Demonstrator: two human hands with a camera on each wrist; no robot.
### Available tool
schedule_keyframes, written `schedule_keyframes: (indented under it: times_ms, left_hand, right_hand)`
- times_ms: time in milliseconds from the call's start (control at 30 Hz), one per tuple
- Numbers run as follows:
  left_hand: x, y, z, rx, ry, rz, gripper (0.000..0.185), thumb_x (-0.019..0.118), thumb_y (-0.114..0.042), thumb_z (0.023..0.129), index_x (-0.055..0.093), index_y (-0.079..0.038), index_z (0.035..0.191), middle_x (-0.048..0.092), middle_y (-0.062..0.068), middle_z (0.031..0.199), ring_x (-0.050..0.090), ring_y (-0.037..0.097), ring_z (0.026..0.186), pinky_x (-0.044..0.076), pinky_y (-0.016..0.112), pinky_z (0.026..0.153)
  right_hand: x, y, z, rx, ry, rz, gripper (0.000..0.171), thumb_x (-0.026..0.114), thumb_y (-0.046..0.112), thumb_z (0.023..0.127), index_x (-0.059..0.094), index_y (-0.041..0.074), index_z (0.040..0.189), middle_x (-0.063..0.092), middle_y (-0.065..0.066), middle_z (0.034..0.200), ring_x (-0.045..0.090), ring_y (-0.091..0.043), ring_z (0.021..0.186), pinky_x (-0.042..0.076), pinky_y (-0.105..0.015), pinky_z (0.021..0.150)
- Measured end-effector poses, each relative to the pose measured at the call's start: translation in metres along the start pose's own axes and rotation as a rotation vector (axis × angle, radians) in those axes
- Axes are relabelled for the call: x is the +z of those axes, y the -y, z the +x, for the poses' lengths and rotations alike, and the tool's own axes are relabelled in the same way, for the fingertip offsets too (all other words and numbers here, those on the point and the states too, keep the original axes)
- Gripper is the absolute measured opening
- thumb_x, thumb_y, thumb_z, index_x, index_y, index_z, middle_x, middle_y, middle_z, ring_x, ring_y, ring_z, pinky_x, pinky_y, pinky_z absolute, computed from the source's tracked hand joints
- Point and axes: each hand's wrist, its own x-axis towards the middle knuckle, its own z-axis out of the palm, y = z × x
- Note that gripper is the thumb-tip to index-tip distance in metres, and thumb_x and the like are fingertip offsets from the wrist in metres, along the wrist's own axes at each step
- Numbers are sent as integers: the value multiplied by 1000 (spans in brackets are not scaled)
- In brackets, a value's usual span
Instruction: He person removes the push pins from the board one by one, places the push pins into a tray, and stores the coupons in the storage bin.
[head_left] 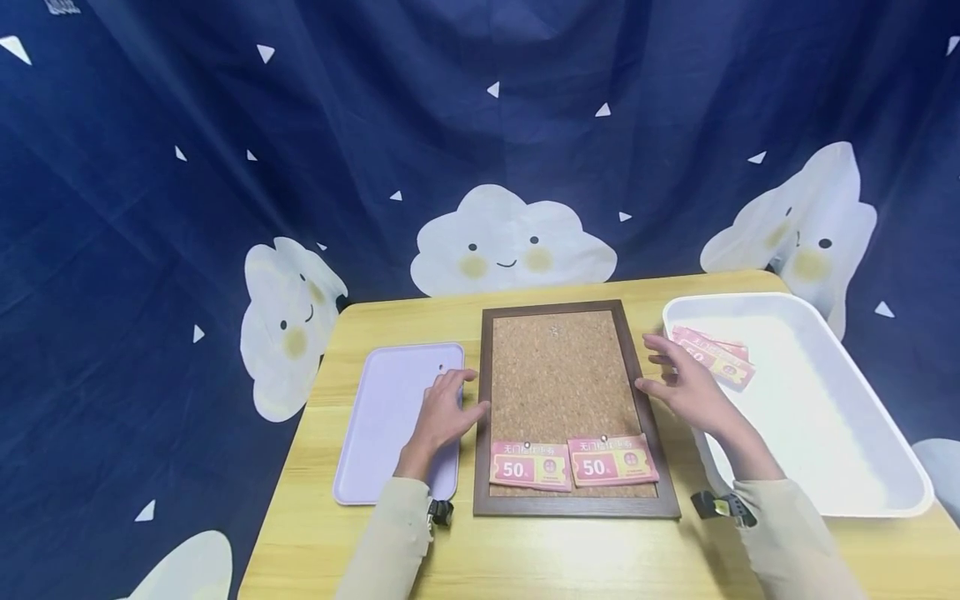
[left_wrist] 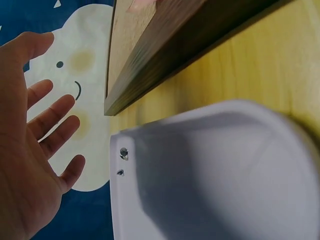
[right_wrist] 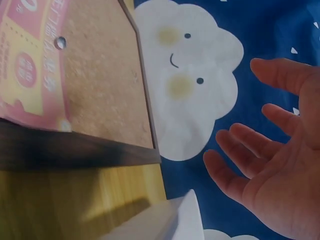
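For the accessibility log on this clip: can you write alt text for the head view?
Two open hands hover on either side of a framed cork board on a wooden table, the left hand over a lilac tray, the right hand beside a white bin. Two pink coupons are pinned along the board's bottom edge; more coupons lie in the bin.

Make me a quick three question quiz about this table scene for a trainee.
1. How many pink coupons are pinned to the cork board?
2. True or false: the left hand grips a pushpin.
3. Where do the loose coupons lie: A the lilac tray, B the white bin, C the bare table?

Key: 1. Two, side by side along the board's near edge. 2. False: its fingers are spread and hold nothing, like the right hand. 3. B.
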Motion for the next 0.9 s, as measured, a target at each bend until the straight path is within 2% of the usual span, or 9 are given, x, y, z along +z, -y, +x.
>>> schedule_keyframes:
  times_ms: [167, 333, 667, 900]
  left_hand:
    - [2, -3, -3, 12, 10, 3, 56, 62, -50, 71, 52, -23, 120, 55, -7, 112, 48, 14, 105, 36, 40, 88]
    - [2, -6, -6, 22, 4, -11, 55, 65, -44, 72, 51, -22, 120, 55, -6, 113, 48, 15, 106, 35, 41, 90]
    - [7, -10, -11, 34, -2, -8, 51, 64, -47, 72, 51, -26, 117, 54, -9, 115, 47, 12, 111, 36, 40, 91]
    - [10, -12, -16, 36, 3, -13, 51, 66, -44, 73, 51, -26, 118, 54, -7, 115, 47, 14, 111, 36, 42, 92]
  right_hand:
    - [9, 1, -2, -18, 28, 15, 68, 64, 20, 81, 29, 11, 138, 38, -20, 135, 45, -44, 113, 38, -54, 90]
    - [17, 3, -5, -4, 57, 25, 67, 64, 20, 81, 29, 16, 138, 39, -18, 134, 46, -43, 113, 41, -52, 89]
    - [34, -2, -7, -52, 89, 90, 65, 64, 16, 80, 31, 15, 136, 43, -17, 132, 51, -36, 110, 43, -50, 88]
    - [45, -5, -9, -57, 99, 96, 67, 67, 17, 78, 33, 18, 135, 50, -15, 124, 55, -33, 103, 46, -46, 84]
